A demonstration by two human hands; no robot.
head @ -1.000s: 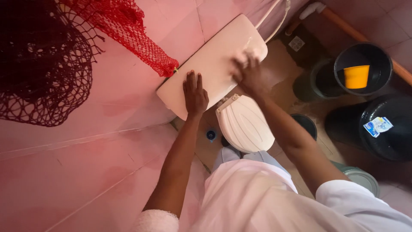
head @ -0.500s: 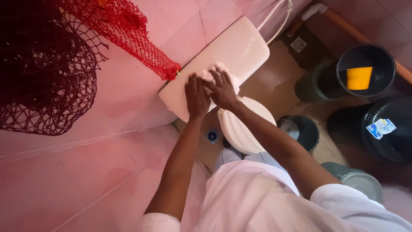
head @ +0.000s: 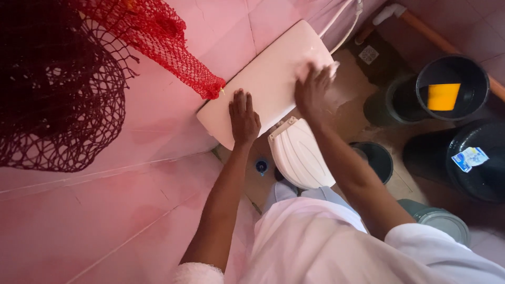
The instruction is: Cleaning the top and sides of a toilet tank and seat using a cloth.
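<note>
A pale pink toilet tank lid (head: 271,79) lies against the pink tiled wall, above the closed white toilet seat (head: 301,155). My left hand (head: 243,118) rests flat on the near end of the lid, fingers together. My right hand (head: 313,90) presses a small pale cloth (head: 333,67) onto the far end of the lid; most of the cloth is hidden under the fingers.
Red and dark mesh bags (head: 173,47) hang on the wall at the left. To the right stand a black bucket (head: 452,87) holding a yellow cup (head: 442,96), a dark barrel (head: 473,160), a small dark bin (head: 376,158) and a grey lidded can (head: 439,218). A floor drain (head: 368,54) sits behind.
My right hand slid the cloth from the far end of the lid to beside my left hand, then back to the far end. My left hand stayed put.
</note>
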